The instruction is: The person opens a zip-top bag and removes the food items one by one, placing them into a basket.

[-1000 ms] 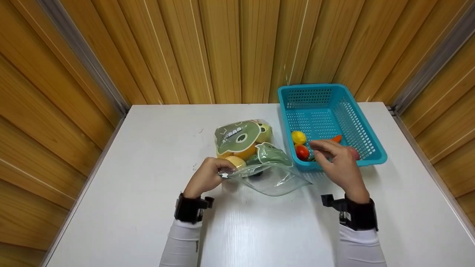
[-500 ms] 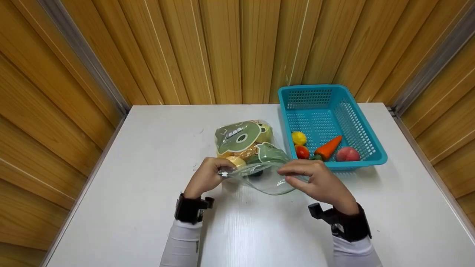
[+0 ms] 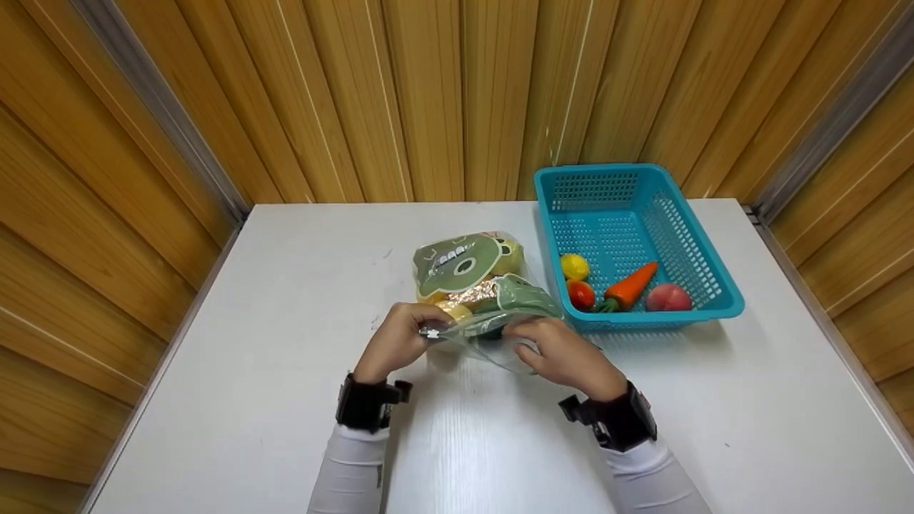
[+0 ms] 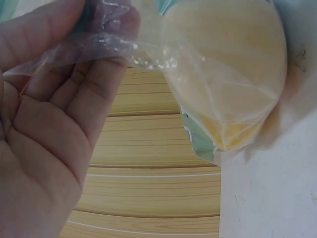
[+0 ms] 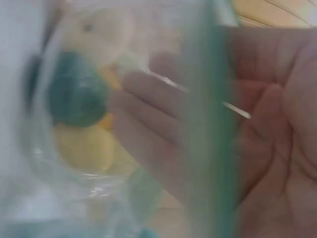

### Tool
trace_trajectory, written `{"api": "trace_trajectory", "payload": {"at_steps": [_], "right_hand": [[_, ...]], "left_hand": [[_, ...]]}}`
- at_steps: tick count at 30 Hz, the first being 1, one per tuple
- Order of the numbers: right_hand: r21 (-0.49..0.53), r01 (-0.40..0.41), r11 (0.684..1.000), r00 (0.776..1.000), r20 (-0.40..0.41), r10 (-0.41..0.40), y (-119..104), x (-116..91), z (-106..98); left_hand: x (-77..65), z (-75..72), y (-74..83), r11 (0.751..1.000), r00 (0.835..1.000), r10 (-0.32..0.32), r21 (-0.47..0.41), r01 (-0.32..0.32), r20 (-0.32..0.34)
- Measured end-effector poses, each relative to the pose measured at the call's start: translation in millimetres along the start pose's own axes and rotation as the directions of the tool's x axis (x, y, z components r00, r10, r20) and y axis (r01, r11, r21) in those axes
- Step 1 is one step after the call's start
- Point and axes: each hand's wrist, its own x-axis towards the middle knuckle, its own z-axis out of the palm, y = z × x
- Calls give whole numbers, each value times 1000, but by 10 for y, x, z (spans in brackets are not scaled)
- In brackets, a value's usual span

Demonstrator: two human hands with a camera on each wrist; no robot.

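Note:
A clear zip bag with a green cartoon print [image 3: 457, 260] lies on the table, its mouth toward the person. My left hand [image 3: 400, 343] pinches the mouth's left corner by the white slider [image 3: 433, 334]. Fingers of my right hand [image 3: 564, 357] reach into the mouth; in the right wrist view they extend behind the blurred green zip edge [image 5: 210, 148], close to a dark green rounded thing [image 5: 77, 91]. Contact cannot be made out. Also inside are a yellow rounded thing [image 5: 84, 148] and, near my left hand, a pale yellow round one [image 4: 223, 59].
Right of the bag stands a blue plastic basket [image 3: 703, 314]. Along its near side lie a lemon [image 3: 574, 267], a red tomato-like piece [image 3: 580, 294], an orange carrot [image 3: 632, 287] and a pink peach-like fruit [image 3: 669, 298]. Wood-patterned panels [image 3: 428, 100] enclose the white table [image 3: 300, 285].
My right hand has moved left from over the basket to the bag's mouth, its fingers now inside. My left hand keeps its pinch on the corner without moving.

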Motion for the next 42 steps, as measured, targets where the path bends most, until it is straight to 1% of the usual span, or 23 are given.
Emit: {"api": "trace_trajectory", "payload": {"at_steps": [4, 6, 9, 12, 14, 18, 23, 29, 32, 36, 39, 42], "right_hand": [[-34, -43, 999, 995, -97, 39, 51, 63, 133], [-59, -34, 998, 989, -149, 25, 77, 90, 195], [-91, 3, 996, 975, -220, -23, 114, 126, 283], [-126, 14, 992, 968, -246, -45, 138, 145, 362], [-145, -3, 989, 970, -241, -32, 148, 154, 410], [-160, -25, 987, 979, -205, -8, 158, 181, 494], [-131, -43, 990, 989, -147, 24, 173, 211, 572], [-101, -112, 989, 990, -99, 102, 180, 218, 612], [-85, -150, 985, 987, -77, 144, 174, 213, 609], [-35, -207, 978, 977, -54, 205, 164, 212, 595], [7, -258, 966, 965, -37, 258, 155, 214, 580], [30, -315, 949, 949, -9, 316, 145, 208, 560]], "left_hand": [[6, -1, -9, 1000, 1000, -5, -16, 5, 6], [12, 1, -13, 1000, 1000, -2, -20, 2, 6], [14, 3, -15, 1000, 1000, 6, -23, -6, 4], [19, 8, -25, 999, 1000, 17, -30, -17, 8], [23, 10, -25, 999, 1000, 21, -36, -20, 13], [29, 11, -28, 999, 999, 32, -36, -32, 13], [21, 6, -29, 999, 1000, 26, -23, -25, 13], [15, 4, -24, 1000, 1000, 16, -23, -15, 24], [7, 3, -17, 1000, 1000, 8, -16, -8, 31], [-1, 3, -12, 1000, 1000, 5, -9, -5, 29], [4, 6, -12, 1000, 1000, 5, -10, -5, 29], [14, 9, -6, 1000, 999, 4, -13, -4, 33]]}}
